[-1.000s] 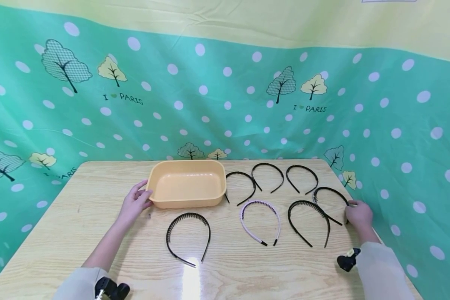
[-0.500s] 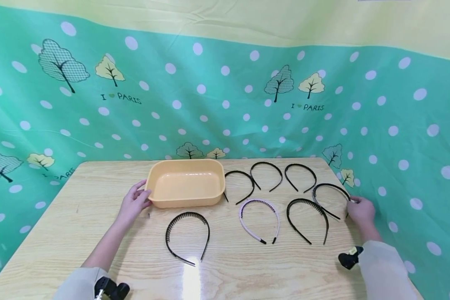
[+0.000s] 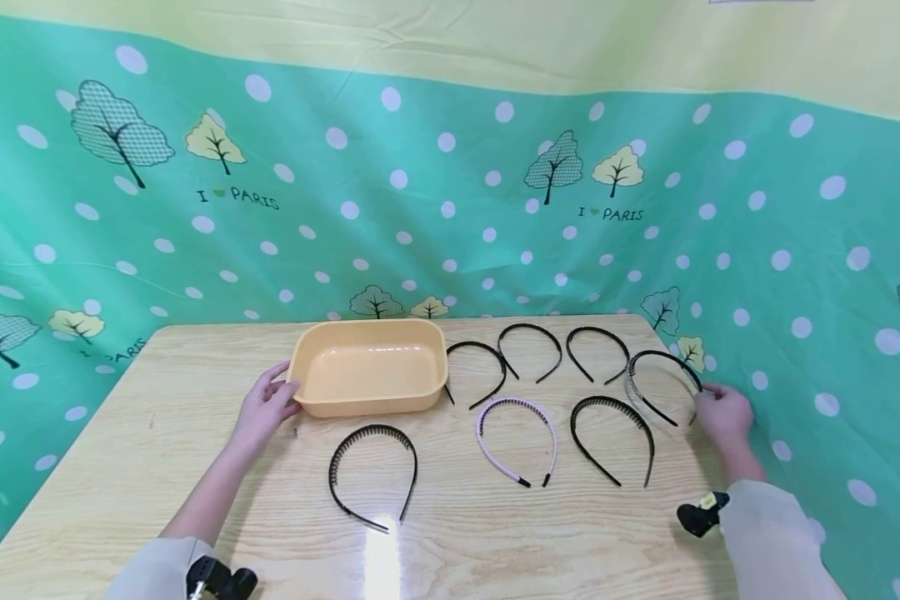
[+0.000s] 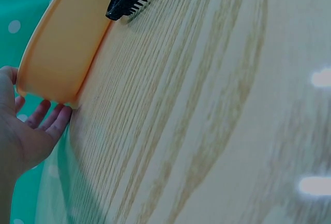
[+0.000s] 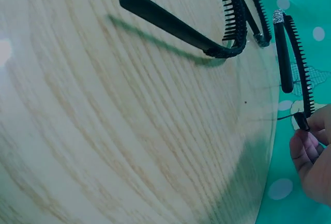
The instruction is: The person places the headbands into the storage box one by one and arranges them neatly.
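At the table's right side, my right hand (image 3: pixel 726 414) pinches one end of a black toothed headband (image 3: pixel 667 353), with a silvery patch on its left side. In the right wrist view, the thumb and fingers hold that headband (image 5: pixel 300 53) by its tip, raised off the table. My left hand (image 3: pixel 266 406) holds the left end of a shallow yellow-orange plastic basin (image 3: pixel 378 408). The left wrist view shows the fingers against the basin's (image 4: pixel 62 53) end wall near its base and the thumb up by the rim. The basin's visible inside holds nothing.
A lilac headband (image 3: pixel 553 437) lies mid-table. Black headbands lie around it: one in front of the basin (image 3: pixel 375 429), one at right (image 3: pixel 611 401), and several along the back. A polka-dot curtain hangs behind and beside the wooden table (image 3: pixel 495 542).
My right hand has lifted the black headband upward and away from the neighbouring headband it overlapped. My left hand and the basin have stayed in place; the head view has shifted slightly.
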`<state>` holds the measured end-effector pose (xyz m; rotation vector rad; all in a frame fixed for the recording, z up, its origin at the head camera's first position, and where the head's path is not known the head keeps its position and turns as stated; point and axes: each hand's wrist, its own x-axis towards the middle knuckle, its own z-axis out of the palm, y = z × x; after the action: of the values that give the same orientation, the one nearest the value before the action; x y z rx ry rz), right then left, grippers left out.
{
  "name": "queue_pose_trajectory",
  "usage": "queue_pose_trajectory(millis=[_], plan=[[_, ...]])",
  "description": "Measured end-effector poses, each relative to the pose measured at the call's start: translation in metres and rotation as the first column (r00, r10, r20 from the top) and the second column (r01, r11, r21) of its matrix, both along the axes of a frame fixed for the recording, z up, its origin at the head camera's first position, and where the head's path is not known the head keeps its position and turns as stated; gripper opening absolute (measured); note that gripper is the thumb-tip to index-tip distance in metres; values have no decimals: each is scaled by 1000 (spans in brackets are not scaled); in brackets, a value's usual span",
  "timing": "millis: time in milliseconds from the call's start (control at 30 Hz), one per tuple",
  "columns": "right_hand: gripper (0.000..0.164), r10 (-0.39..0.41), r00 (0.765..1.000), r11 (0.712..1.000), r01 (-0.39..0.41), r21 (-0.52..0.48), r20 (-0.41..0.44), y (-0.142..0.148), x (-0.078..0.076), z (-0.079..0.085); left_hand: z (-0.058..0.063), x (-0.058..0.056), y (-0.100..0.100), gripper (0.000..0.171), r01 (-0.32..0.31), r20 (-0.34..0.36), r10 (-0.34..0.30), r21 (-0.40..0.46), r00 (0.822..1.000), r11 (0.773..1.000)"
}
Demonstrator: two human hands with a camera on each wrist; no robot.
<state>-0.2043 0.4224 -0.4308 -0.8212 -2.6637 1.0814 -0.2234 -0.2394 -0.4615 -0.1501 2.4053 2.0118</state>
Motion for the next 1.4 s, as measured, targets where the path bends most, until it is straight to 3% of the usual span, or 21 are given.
queue_pose_trajectory(millis=[567, 1400], plan=[[43, -11, 999, 1000, 10, -9, -43, -20, -16, 6, 0, 0, 0, 60, 3, -7, -3, -24, 1000, 1000], [40, 71, 989, 997, -72, -1, -127, -59, -32, 19, -2, 0, -1, 62, 4, -21, -4, -11, 1000, 1000]])
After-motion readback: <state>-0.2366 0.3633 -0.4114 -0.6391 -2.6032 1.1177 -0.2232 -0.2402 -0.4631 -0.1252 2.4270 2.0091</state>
